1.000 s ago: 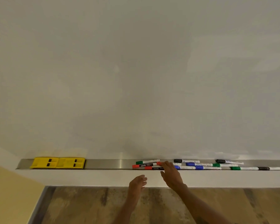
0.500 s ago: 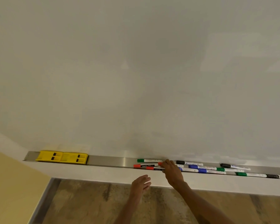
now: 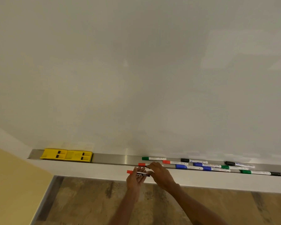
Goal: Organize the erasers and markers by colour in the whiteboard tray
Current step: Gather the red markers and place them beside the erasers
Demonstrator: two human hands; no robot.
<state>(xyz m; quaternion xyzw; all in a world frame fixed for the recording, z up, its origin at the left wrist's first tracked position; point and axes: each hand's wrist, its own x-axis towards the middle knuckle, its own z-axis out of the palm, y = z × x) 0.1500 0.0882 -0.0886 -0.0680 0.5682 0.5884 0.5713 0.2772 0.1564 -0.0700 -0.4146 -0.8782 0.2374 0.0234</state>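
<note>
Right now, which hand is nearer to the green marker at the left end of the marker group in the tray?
Right. The right hand reaches over the tray's front edge, just below the green marker. The left hand sits lower, in front of the tray, holding a red marker.

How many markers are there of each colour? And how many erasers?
Red markers: 3 (one is in the left hand)
Green markers: 3
Blue markers: 3
Black markers: 3
Yellow erasers: 2
Total: 14
</note>
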